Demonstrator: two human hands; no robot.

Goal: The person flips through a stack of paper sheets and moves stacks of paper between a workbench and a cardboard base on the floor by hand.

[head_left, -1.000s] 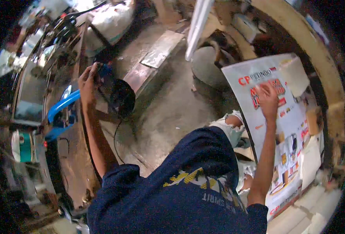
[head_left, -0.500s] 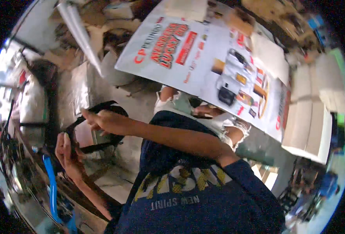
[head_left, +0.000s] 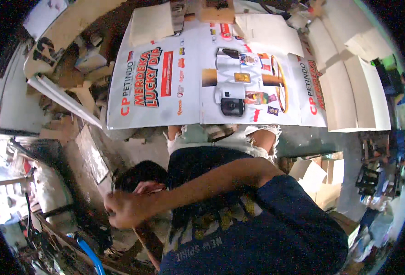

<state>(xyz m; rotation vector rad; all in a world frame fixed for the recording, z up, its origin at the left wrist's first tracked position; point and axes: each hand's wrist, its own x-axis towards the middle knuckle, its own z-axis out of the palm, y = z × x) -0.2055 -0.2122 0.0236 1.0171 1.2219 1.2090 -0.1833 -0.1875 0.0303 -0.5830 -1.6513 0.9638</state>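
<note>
In front of my torso, left of centre, my right hand [head_left: 131, 209] is closed into a fist at the end of a bent arm. Behind it shows a rounded black item [head_left: 140, 174], perhaps cloth or a strap; its kind is unclear. My left hand [head_left: 149, 187] is mostly covered by the right one, with only some fingers showing, curled against the black item. The left forearm [head_left: 148, 243] rises from below, behind the right wrist. Whether the right fist grips part of the black item is hidden.
Ahead lies a table covered with a printed white sheet [head_left: 188, 101]. Cream foam-like blocks [head_left: 358, 91] sit at its right, with flat pieces along the far edge. A white pole [head_left: 67, 101] leans at the left. A blue tube-like thing [head_left: 90, 254] is lower left; cartons [head_left: 326, 183] stand right.
Both hands have moved right and down, closer to my torso, and now overlap. The black item, earlier spread as a loop between them, looks bunched together. My view has turned, levelling the table.
</note>
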